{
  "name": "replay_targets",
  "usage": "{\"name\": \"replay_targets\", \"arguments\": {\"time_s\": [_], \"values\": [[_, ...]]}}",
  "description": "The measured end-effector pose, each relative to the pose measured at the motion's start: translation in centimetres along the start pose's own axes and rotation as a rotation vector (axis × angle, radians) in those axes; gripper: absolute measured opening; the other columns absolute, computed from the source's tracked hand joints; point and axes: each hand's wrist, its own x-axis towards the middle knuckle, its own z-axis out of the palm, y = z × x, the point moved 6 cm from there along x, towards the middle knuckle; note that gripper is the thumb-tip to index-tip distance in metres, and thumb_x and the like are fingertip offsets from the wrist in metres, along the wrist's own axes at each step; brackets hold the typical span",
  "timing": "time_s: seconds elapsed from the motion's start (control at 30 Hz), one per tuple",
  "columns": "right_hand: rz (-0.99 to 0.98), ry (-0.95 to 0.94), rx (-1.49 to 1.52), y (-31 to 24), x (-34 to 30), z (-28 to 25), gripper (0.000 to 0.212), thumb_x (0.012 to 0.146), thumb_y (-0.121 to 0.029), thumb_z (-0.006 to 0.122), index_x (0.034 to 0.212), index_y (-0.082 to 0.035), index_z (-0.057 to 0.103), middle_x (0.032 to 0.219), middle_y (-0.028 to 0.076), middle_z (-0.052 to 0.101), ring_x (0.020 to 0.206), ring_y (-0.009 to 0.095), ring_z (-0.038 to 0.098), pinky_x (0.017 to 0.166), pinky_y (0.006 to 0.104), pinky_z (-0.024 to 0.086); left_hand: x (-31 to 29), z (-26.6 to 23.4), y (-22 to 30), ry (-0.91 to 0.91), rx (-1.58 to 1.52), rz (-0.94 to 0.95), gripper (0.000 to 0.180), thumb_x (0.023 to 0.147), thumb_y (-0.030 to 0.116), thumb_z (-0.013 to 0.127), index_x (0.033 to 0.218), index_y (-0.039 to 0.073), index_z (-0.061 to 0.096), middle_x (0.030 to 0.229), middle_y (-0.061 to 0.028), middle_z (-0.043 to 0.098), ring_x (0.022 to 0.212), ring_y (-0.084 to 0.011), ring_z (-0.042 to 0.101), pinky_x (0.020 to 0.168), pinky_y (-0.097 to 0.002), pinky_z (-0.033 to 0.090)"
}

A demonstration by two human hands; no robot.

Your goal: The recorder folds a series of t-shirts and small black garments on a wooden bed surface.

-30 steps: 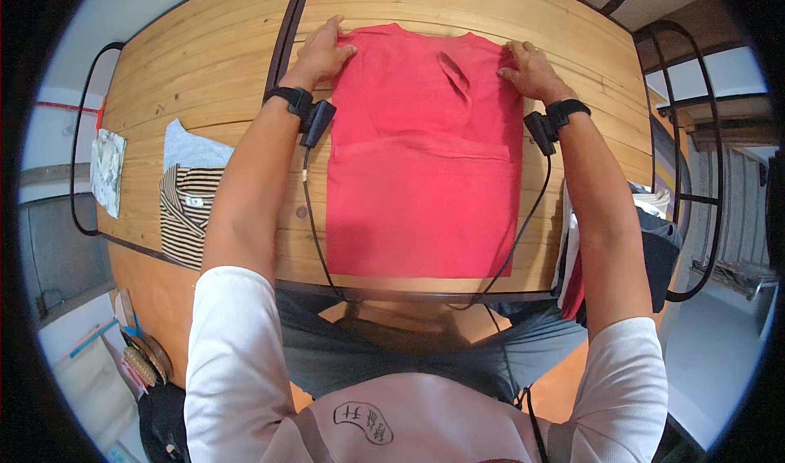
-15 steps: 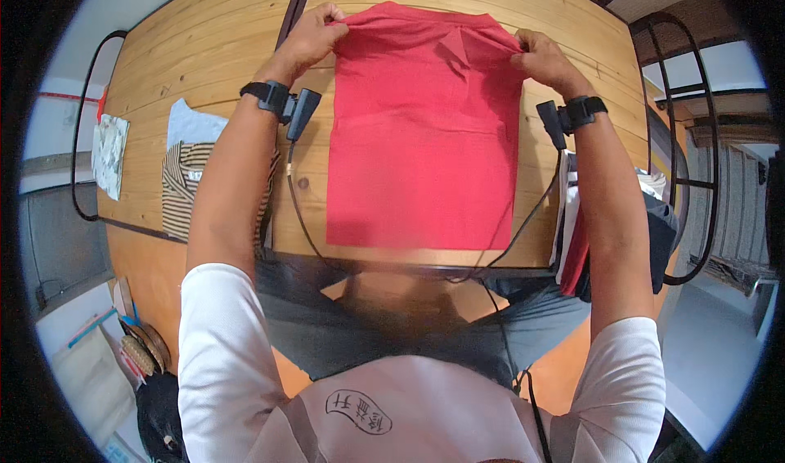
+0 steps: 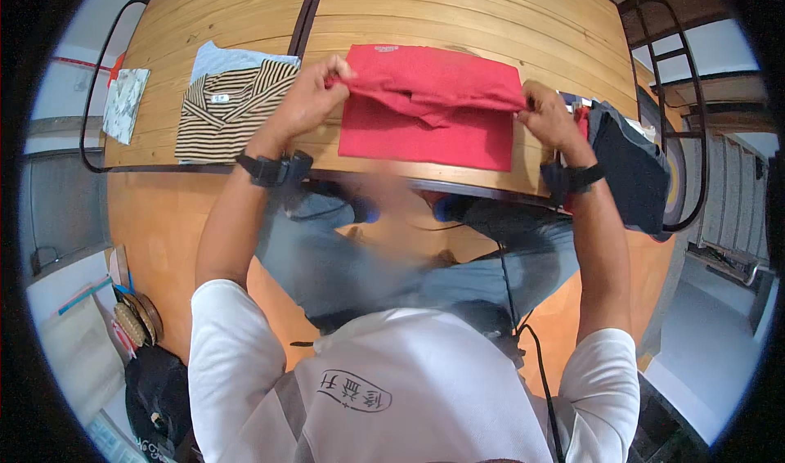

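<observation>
A red T-shirt (image 3: 429, 144) lies on the wooden table (image 3: 458, 9) in front of me, its far part folded over toward me. My left hand (image 3: 312, 97) pinches the folded layer at its left corner. At the right corner, my right hand (image 3: 549, 113) grips the same layer between thumb and fingers. Between the hands the lifted edge sags and wrinkles above the flat lower layer. Just left of my left hand rests a folded striped shirt (image 3: 221, 123), black and tan, with a light blue garment (image 3: 237, 57) showing behind it.
A pile of dark folded clothes (image 3: 625, 168) hangs over the table's right front edge. A pale patterned garment (image 3: 127, 103) lies at the far left. Black metal rails (image 3: 88, 111) bound the table's ends. A black bag (image 3: 155, 393) and woven hats (image 3: 137, 320) are at lower left.
Both hands have come toward me, bringing the shirt's far edge over its near part. The shirt now looks about half as long. My view has shifted, showing more of the striped shirt.
</observation>
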Motion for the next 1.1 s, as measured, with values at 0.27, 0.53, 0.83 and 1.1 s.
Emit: {"name": "replay_targets", "arguments": {"time_s": [0.27, 0.53, 0.83, 1.1], "values": [[-0.028, -0.058, -0.418, -3.0, -5.1, 5.6, 0.034, 0.068, -0.009, 0.075, 0.099, -0.005, 0.06, 0.099, 0.017, 0.063, 0.098, 0.042, 0.061, 0.084, 0.0493, 0.051, -5.4, 4.1, -3.3, -0.154, 0.822, 0.071, 0.043, 0.075, 0.008, 0.071, 0.116, 0.006, 0.06, 0.107, -0.0149, 0.066, 0.102, -0.0356, 0.059, 0.092, -0.0427, 0.049], [-0.168, 0.012, -0.223, -5.6, -5.1, 5.7, 0.027, 0.072, -0.009, 0.071, 0.096, -0.003, 0.058, 0.089, 0.019, 0.061, 0.091, 0.042, 0.061, 0.08, 0.0499, 0.049, -4.5, 8.1, -0.2, -0.04, 0.747, 0.27, 0.042, 0.076, 0.012, 0.073, 0.116, 0.008, 0.061, 0.107, -0.0121, 0.066, 0.112, -0.0354, 0.058, 0.093, -0.0453, 0.046], [-0.221, -0.171, -0.257, -4.3, -6.8, 6.4, 0.021, 0.068, -0.002, 0.069, 0.088, -0.006, 0.061, 0.093, 0.017, 0.061, 0.092, 0.041, 0.059, 0.08, 0.0514, 0.049, -4.9, 9.7, -2.3, -0.403, 0.75, 0.104, 0.034, 0.07, 0.016, 0.084, 0.096, 0.005, 0.064, 0.098, -0.0138, 0.064, 0.096, -0.0346, 0.062, 0.083, -0.0426, 0.05], [-0.226, -0.055, -0.175, -7.0, -6.0, 7.2, 0.026, 0.076, -0.017, 0.072, 0.094, -0.003, 0.061, 0.096, 0.02, 0.059, 0.092, 0.042, 0.059, 0.082, 0.0517, 0.049, -5.0, 10.5, -2.5, -0.305, 0.586, 0.134, 0.032, 0.071, 0.018, 0.079, 0.097, 0.006, 0.065, 0.095, -0.0133, 0.065, 0.098, -0.0353, 0.061, 0.084, -0.0453, 0.049]]}}
